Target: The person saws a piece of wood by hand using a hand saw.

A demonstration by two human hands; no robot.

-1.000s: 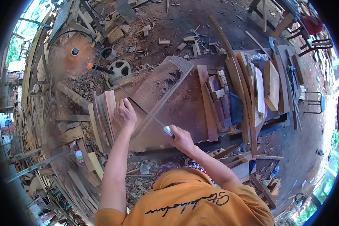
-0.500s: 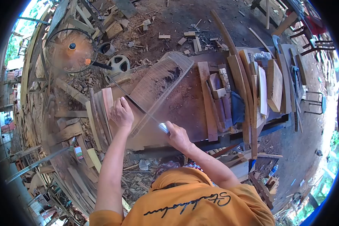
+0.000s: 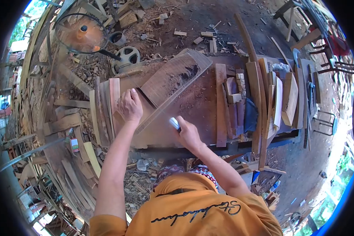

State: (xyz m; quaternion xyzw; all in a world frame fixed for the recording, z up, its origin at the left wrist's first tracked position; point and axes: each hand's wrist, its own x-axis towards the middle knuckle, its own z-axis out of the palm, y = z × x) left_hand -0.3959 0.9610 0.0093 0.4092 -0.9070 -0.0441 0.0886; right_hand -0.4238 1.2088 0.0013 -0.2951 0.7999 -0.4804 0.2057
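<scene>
My left hand (image 3: 129, 105) is closed, with its fingers curled down beside a pale reddish plank (image 3: 115, 90) on the left of the bench. Whatever lies under those fingers is hidden. My right hand (image 3: 189, 135) grips a tool by its whitish handle (image 3: 174, 123), above the bench's front half. No blade or shaft of the tool can be made out. Beyond both hands lies a wide brown board (image 3: 165, 80), set at a slant, with a dark rough patch near its far end.
The bench top (image 3: 200, 102) is dusty. Stacked planks (image 3: 221, 106) and wood blocks (image 3: 234, 98) stand at its right, near a dark cloth (image 3: 251, 116). A round fan (image 3: 82, 33) stands behind on the left. A phone-like red object (image 3: 74, 145) lies far left; wood scraps litter the ground.
A long thin shaft ran up-left from the tool's handle earlier; it does not show now. The handle has tilted in my right hand. My left hand stays by the plank, and the view has shifted.
</scene>
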